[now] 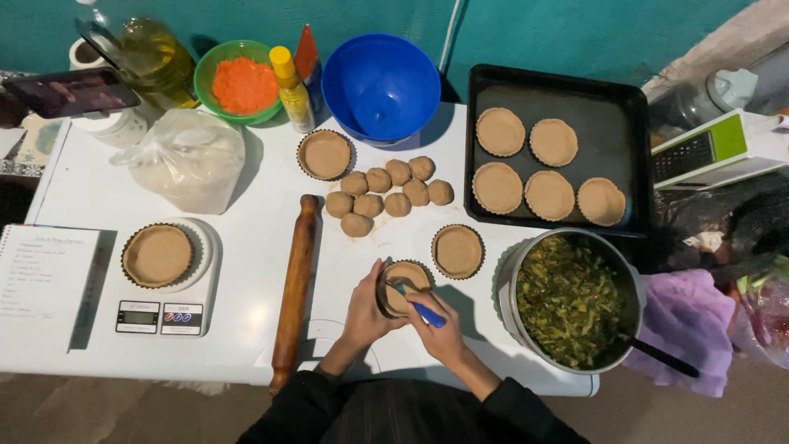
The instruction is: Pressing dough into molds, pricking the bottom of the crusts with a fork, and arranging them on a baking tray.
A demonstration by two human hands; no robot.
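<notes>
Left hand [364, 308] cups dough-lined tart mould [404, 286] at near table [246, 247] edge; right hand [436, 329] grips blue-handled tool [423, 312] (handle slanting toward right hand, tip inside mould).

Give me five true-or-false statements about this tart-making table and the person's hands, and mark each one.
1. The left hand steadies a small tart tin on the white table. True.
2. The right hand holds a red-handled tool. False: the tool's handle is blue.
3. The black baking tray carries five lined tart shells. True.
4. The rolling pin lies inside the blue bowl. False: it lies on the table, left of the hands.
5. The pot of chopped green filling stands left of the kitchen scale. False: it stands at the right, beside the right hand.
</notes>
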